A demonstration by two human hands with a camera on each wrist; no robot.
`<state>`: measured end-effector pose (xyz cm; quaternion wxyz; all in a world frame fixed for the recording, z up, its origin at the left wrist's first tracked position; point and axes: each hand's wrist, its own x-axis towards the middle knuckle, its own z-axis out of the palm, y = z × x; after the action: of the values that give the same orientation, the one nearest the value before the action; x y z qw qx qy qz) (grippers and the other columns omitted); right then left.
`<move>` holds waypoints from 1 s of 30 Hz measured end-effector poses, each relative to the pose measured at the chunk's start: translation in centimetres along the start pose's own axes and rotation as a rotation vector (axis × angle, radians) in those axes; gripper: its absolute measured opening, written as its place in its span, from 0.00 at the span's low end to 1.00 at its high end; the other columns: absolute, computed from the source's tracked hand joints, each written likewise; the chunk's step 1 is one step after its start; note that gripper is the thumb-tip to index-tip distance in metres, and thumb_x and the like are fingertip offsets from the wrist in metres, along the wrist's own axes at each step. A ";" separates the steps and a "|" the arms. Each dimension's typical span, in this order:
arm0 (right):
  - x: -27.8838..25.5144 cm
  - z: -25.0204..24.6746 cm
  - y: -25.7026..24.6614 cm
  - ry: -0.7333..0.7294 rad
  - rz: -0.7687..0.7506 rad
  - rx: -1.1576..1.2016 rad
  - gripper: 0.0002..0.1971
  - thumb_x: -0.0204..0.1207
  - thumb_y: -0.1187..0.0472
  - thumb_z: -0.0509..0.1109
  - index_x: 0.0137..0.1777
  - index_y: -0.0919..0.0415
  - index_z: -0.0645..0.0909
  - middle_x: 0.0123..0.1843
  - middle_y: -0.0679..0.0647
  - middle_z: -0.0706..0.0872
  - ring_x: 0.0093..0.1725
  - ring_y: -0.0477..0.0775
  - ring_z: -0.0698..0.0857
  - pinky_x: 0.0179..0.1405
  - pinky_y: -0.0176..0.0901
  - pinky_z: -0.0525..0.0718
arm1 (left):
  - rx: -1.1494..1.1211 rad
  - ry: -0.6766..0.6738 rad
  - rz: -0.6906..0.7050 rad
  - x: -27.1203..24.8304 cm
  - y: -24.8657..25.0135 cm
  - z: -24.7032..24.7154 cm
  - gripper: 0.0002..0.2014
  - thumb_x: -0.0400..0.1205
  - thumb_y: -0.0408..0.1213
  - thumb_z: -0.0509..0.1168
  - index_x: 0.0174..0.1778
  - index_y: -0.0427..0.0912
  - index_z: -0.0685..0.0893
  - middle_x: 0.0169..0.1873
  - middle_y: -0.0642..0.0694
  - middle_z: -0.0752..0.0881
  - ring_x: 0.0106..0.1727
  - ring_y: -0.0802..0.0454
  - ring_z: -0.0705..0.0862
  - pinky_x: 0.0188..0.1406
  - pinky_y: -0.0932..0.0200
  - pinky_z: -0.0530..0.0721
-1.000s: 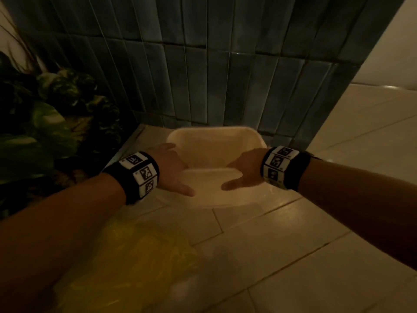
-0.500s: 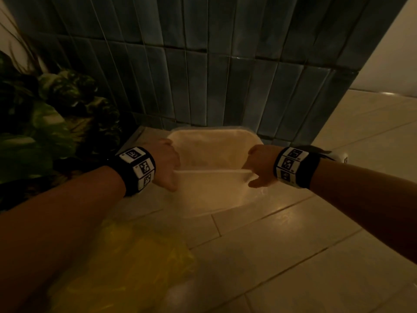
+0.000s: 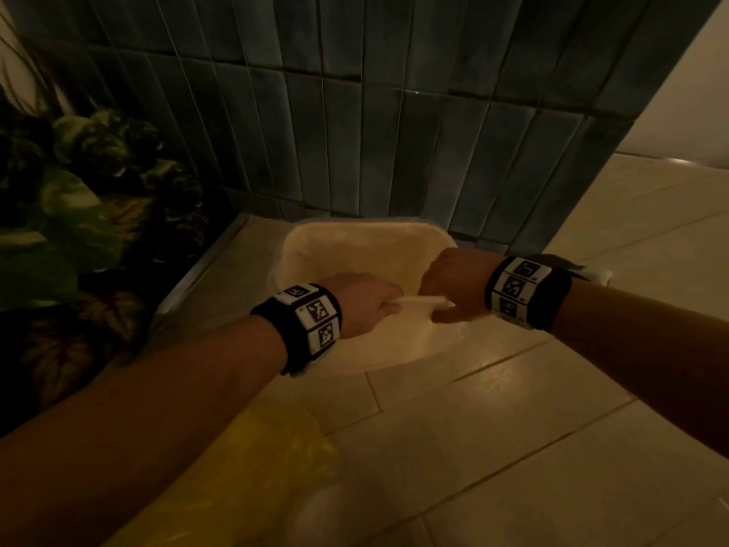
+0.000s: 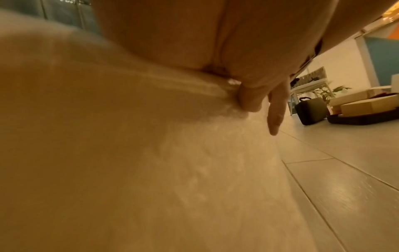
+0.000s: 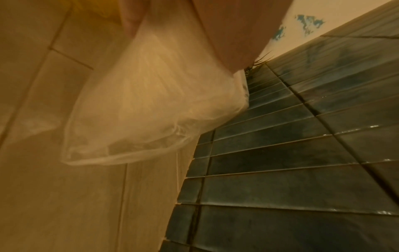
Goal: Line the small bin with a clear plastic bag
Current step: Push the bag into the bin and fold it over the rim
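A small cream bin [image 3: 355, 246] stands on the floor against the dark tiled wall. A clear plastic bag [image 5: 151, 110] lies over it, and its film shows on the bin's near side [image 4: 151, 136]. Both hands are close together at the near rim [image 3: 418, 301]. My left hand [image 3: 371, 305] has its fingers curled, pinching the bag's edge there. My right hand [image 3: 453, 288] grips the same edge just to the right. In the right wrist view the bag hangs below that hand as a loose pouch. The bin's inside below the hands is hidden.
A crumpled yellow plastic bag [image 3: 244, 467] lies on the floor under my left forearm. Leafy plants [image 3: 79, 215] fill the left side behind a metal strip [image 3: 205, 270]. Pale floor tiles [image 3: 552, 448] extend to the right. A black case [image 4: 311, 110] and boxes stand far off.
Both hands slid inward along the near rim from its corners towards the middle, and their fingers have curled onto the bag's edge.
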<state>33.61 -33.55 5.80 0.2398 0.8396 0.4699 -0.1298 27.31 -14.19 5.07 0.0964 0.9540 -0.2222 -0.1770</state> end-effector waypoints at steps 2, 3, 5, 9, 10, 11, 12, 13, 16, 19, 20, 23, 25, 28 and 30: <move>0.4 0.0 1.0 0.019 -0.039 -0.008 0.20 0.74 0.39 0.64 0.64 0.42 0.80 0.60 0.42 0.85 0.62 0.51 0.81 0.68 0.46 0.72 | -0.005 -0.001 -0.003 0.3 -0.4 0.2 0.15 0.87 0.51 0.51 0.55 0.50 0.80 0.33 0.59 0.73 0.43 0.51 0.77 0.47 0.56 0.73; 0.5 -0.1 1.5 0.039 -0.057 0.006 0.18 0.72 0.41 0.65 0.61 0.42 0.81 0.57 0.42 0.86 0.60 0.51 0.82 0.67 0.46 0.73 | -0.003 -0.008 0.000 0.4 -0.4 0.2 0.15 0.87 0.50 0.50 0.55 0.50 0.80 0.32 0.59 0.72 0.42 0.51 0.76 0.47 0.56 0.74; 0.8 0.1 2.4 0.090 -0.088 0.024 0.13 0.70 0.46 0.69 0.55 0.42 0.84 0.52 0.42 0.88 0.57 0.52 0.83 0.65 0.47 0.76 | 0.004 -0.021 0.001 0.2 -0.3 0.1 0.15 0.87 0.51 0.50 0.55 0.50 0.80 0.33 0.56 0.74 0.42 0.50 0.77 0.49 0.53 0.78; 0.9 -0.4 3.3 0.079 -0.106 0.036 0.15 0.73 0.52 0.70 0.60 0.44 0.85 0.59 0.45 0.87 0.64 0.54 0.80 0.72 0.49 0.71 | 0.022 -0.027 -0.012 0.0 -0.4 0.2 0.13 0.86 0.52 0.49 0.46 0.53 0.76 0.30 0.56 0.73 0.39 0.48 0.79 0.46 0.51 0.81; 0.9 -0.7 3.3 0.052 -0.100 0.023 0.16 0.75 0.53 0.69 0.63 0.45 0.84 0.63 0.45 0.85 0.67 0.54 0.78 0.74 0.49 0.68 | 0.026 -0.030 -0.019 0.0 -0.3 0.2 0.13 0.86 0.52 0.49 0.45 0.53 0.76 0.30 0.56 0.73 0.38 0.49 0.78 0.45 0.52 0.80; 0.9 -1.0 3.3 0.024 -0.094 0.009 0.17 0.75 0.53 0.68 0.64 0.44 0.83 0.65 0.45 0.84 0.69 0.54 0.76 0.75 0.48 0.66 | 0.028 -0.034 -0.024 0.0 -0.2 0.2 0.13 0.87 0.51 0.49 0.45 0.52 0.76 0.30 0.55 0.73 0.38 0.49 0.78 0.45 0.52 0.80; 0.9 -1.2 3.3 0.004 -0.093 -0.008 0.18 0.76 0.54 0.68 0.65 0.44 0.82 0.66 0.45 0.83 0.70 0.54 0.75 0.76 0.48 0.64 | 0.030 -0.036 -0.027 0.0 -0.1 0.1 0.14 0.87 0.51 0.49 0.48 0.50 0.77 0.30 0.55 0.73 0.39 0.48 0.78 0.46 0.52 0.80; 1.0 -1.3 3.4 -0.007 -0.094 -0.016 0.18 0.76 0.54 0.68 0.66 0.44 0.81 0.67 0.45 0.82 0.71 0.54 0.74 0.76 0.48 0.64 | 0.033 -0.039 -0.032 0.0 0.0 0.0 0.15 0.87 0.51 0.49 0.51 0.49 0.78 0.32 0.54 0.74 0.40 0.48 0.79 0.47 0.51 0.81; 0.8 -1.0 3.4 0.000 -0.051 0.010 0.24 0.74 0.58 0.70 0.70 0.42 0.77 0.72 0.48 0.77 0.75 0.54 0.70 0.77 0.51 0.65 | 0.049 -0.043 -0.041 -0.1 0.2 -0.1 0.16 0.87 0.51 0.49 0.55 0.48 0.78 0.37 0.50 0.77 0.42 0.47 0.80 0.48 0.50 0.81; -0.8 -1.1 3.2 0.043 -0.038 0.066 0.35 0.70 0.65 0.72 0.76 0.43 0.68 0.80 0.50 0.67 0.81 0.54 0.61 0.81 0.48 0.57 | 0.059 -0.047 -0.034 -0.4 0.1 -0.2 0.16 0.85 0.54 0.50 0.54 0.50 0.78 0.38 0.51 0.80 0.46 0.46 0.82 0.46 0.53 0.79; -1.6 -1.2 3.2 0.075 -0.033 0.098 0.38 0.69 0.66 0.72 0.78 0.43 0.66 0.81 0.50 0.66 0.82 0.53 0.59 0.81 0.46 0.54 | 0.064 -0.057 -0.031 -0.5 0.2 -0.3 0.17 0.84 0.57 0.51 0.57 0.51 0.78 0.44 0.50 0.83 0.49 0.46 0.83 0.50 0.51 0.81; -4.1 -1.7 3.1 0.281 0.061 0.348 0.39 0.67 0.60 0.77 0.78 0.44 0.65 0.79 0.49 0.67 0.79 0.52 0.63 0.78 0.45 0.57 | 0.015 -0.088 -0.039 -0.8 0.9 -1.5 0.29 0.78 0.67 0.54 0.72 0.58 0.73 0.66 0.52 0.81 0.64 0.48 0.80 0.66 0.46 0.78; -5.3 -1.8 3.3 0.523 0.265 0.647 0.33 0.69 0.56 0.76 0.74 0.46 0.69 0.73 0.49 0.76 0.71 0.50 0.73 0.76 0.48 0.69 | -0.019 -0.032 -0.032 -0.7 1.5 -3.0 0.27 0.79 0.66 0.54 0.71 0.60 0.74 0.67 0.56 0.81 0.64 0.51 0.80 0.68 0.49 0.77; -5.4 -1.3 3.4 0.620 0.665 1.030 0.17 0.74 0.51 0.70 0.62 0.51 0.81 0.57 0.51 0.86 0.57 0.51 0.84 0.63 0.50 0.82 | 0.090 0.130 0.019 0.4 2.0 -5.7 0.18 0.85 0.52 0.54 0.69 0.57 0.77 0.67 0.52 0.82 0.64 0.51 0.81 0.67 0.55 0.76; -4.2 -0.6 2.4 0.472 0.707 1.158 0.17 0.77 0.45 0.66 0.62 0.51 0.82 0.56 0.51 0.86 0.58 0.54 0.84 0.63 0.53 0.83 | 0.140 0.184 0.047 1.4 2.2 -6.7 0.19 0.86 0.43 0.55 0.74 0.53 0.74 0.72 0.49 0.76 0.69 0.48 0.77 0.69 0.56 0.73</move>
<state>33.47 -37.33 8.82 -0.3242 0.9396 0.0650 -0.0880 30.19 -16.09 11.42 0.0537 0.9651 -0.2463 -0.0704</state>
